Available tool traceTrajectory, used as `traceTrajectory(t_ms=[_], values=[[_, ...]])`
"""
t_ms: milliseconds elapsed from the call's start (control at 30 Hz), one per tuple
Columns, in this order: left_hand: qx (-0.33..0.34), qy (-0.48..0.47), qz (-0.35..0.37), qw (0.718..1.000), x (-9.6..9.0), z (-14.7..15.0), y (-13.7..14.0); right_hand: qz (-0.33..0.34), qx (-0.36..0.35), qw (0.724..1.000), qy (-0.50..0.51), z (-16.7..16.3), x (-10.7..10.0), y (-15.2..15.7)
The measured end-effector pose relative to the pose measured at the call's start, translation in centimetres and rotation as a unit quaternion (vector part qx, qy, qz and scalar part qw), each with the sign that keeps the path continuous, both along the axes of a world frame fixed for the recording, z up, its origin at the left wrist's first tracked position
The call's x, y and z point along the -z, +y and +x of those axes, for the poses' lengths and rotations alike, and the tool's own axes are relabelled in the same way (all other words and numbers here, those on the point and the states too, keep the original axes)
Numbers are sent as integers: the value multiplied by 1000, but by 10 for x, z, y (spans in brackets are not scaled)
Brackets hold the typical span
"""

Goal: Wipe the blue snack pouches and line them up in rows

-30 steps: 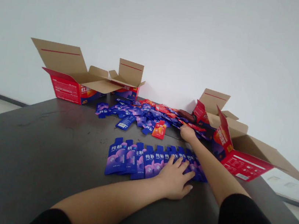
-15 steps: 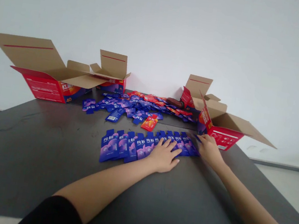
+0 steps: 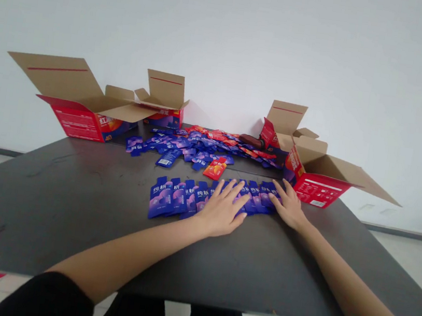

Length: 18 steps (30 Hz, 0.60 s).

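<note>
A row of overlapping blue-purple sachets (image 3: pixel 161 199) lies across the middle of the dark table. My left hand (image 3: pixel 223 209) rests flat over the middle of this row, fingers spread, hiding several sachets. At the row's right end my right hand (image 3: pixel 288 206) lies with fingers apart, its fingertips touching the last sachets (image 3: pixel 267 197). Neither hand is closed round anything. Just behind the row sits one orange-red sachet (image 3: pixel 214 169), and beyond it spreads a loose heap of blue and red sachets (image 3: pixel 192 147).
Two open red cartons, a larger one (image 3: pixel 78 121) and a smaller one (image 3: pixel 165 117), stand at the left. Two more, one in front (image 3: pixel 318 189) and one behind (image 3: pixel 273 135), stand at the right. A dark brown object (image 3: pixel 251 141) lies by the heap. The table's (image 3: pixel 67 232) front edge is near me.
My right hand has gone from pinching a sachet at the row's right end to lying open there. My left hand has shifted slightly left along the row. The camera view has moved a little.
</note>
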<state>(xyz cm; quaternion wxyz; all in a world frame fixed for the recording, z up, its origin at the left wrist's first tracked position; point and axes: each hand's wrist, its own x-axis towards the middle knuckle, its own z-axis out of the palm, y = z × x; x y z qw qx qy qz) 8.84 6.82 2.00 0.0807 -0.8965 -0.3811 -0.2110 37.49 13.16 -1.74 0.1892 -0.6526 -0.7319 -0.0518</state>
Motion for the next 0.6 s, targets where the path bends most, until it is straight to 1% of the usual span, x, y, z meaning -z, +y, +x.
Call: traceTrajectory(t_ms=[100,200,267,367,467,533,600], values=[[-59,7,-9,998,1,-36,-15,-29,-39,998,-31,-15,-2,-2],[-111,21,-24,993,10,-70,-21,-63,-77,992,-76,-25,-1,-3],[-137,30,-51,989,17,-86,-19,-86,-100,986,-102,-28,0,-2],[-148,33,-104,983,26,-97,-12,-95,-114,983,-110,-27,1,-3],[-148,19,-112,982,29,-98,-8,-90,-116,984,-102,-25,-2,-6],[-148,9,-108,983,29,-96,-9,-71,-122,986,-92,-27,-8,-6],[-145,7,-109,983,29,-95,-10,-27,-136,989,-58,-36,-20,1]])
